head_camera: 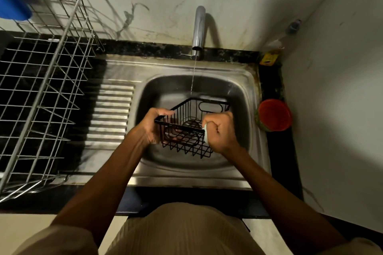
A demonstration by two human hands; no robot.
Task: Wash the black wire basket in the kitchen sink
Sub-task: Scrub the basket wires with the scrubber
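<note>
2 hands hold the black wire basket (187, 128) over the sink (244, 80) bowl, tilted, its open top facing the person and the far rim raised toward 12 o'clock. The left hand (154, 125) curls around the basket's left rim at 9 o'clock, a firm holding grip. The right hand (220, 130) is fisted at the right rim at 3 o'clock around a small pale item, probably a scrubber (205, 132); exactly what it is cannot be told. A thin stream runs from the tap (198, 31) and lands just beyond the basket's far rim, not on the wires.

Assessment: scrubbing is in hand. To do it well, the left hand should steady the frame while the right works the pad along each wire and into the corner joints. The basket should be turned so every side is covered, then brought under the stream at 12 o'clock for rinsing. A dish rack (41, 80) stands on the tabletop at 9 o'clock.
</note>
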